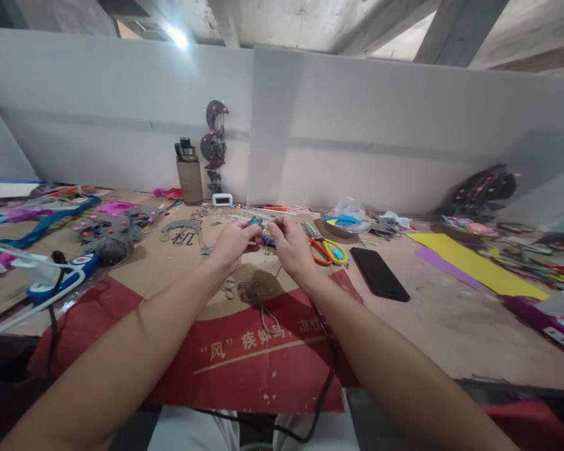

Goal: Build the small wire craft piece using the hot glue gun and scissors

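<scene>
My left hand (237, 241) is closed, pinching a small teal star-shaped piece (255, 221) between thumb and finger above the middle of the table. Close beside it, my right hand (289, 243) is closed with thumb and fingertips together; what they hold, if anything, is too small to make out. A small dark blue piece (268, 240) shows between the two hands. Below them, loose grey cord (251, 291) lies on brown and red cardboard (258, 376). Scissors with red and yellow handles (328, 249) rest just right of my right hand.
A black phone (380, 274) lies to the right, near yellow paper (479, 266) and a purple device (545, 322). A bottle (189, 175) and a hanging grey ornament (214, 147) stand by the white partition (380, 125). A blue device with a white cable (66, 275) sits left.
</scene>
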`<action>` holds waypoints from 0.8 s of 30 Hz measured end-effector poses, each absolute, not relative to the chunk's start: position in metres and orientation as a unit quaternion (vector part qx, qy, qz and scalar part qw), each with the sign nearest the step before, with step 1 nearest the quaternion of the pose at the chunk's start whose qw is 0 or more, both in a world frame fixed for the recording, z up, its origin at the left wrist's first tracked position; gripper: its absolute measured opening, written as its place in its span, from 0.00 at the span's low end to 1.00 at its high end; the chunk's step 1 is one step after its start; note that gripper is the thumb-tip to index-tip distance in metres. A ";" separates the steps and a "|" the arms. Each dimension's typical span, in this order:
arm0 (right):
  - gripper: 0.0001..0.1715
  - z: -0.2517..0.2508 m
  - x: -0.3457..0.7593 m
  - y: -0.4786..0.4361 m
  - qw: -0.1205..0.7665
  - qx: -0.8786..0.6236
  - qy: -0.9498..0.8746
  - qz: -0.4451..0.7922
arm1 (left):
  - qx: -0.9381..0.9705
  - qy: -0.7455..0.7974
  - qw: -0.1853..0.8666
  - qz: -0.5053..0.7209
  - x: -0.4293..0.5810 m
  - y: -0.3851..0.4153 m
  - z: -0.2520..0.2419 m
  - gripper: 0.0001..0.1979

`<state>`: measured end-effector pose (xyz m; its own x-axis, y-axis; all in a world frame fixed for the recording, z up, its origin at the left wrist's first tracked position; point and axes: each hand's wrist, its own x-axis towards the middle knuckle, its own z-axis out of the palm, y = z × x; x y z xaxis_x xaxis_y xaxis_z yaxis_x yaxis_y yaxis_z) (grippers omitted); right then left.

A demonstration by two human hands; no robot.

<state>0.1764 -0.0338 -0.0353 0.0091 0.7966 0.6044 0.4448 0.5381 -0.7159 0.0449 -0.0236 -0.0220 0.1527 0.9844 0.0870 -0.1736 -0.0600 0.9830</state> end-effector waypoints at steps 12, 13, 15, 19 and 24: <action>0.10 -0.037 0.175 -0.028 0.565 -0.449 -0.642 0.259 | 0.538 0.390 0.548 0.507 0.045 -0.021 -0.026 0.10; 0.10 -0.036 0.176 -0.027 0.564 -0.457 -0.639 0.254 | 0.544 0.384 0.553 0.501 0.044 -0.021 -0.026 0.11; 0.10 -0.035 0.179 -0.026 0.560 -0.466 -0.639 0.248 | 0.558 0.367 0.567 0.482 0.041 -0.020 -0.023 0.12; 0.10 -0.032 0.185 -0.022 0.541 -0.471 -0.652 0.247 | 0.590 0.347 0.580 0.442 0.031 -0.017 -0.016 0.13; 0.11 -0.030 0.189 -0.019 0.516 -0.475 -0.672 0.238 | 0.603 0.338 0.564 0.452 0.025 -0.016 -0.009 0.11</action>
<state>0.1889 -0.0190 -0.0301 -0.0159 0.8834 0.4683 0.3922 0.4364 -0.8098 0.0251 -0.0162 -0.0089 0.3637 0.9168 0.1648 -0.1022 -0.1366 0.9853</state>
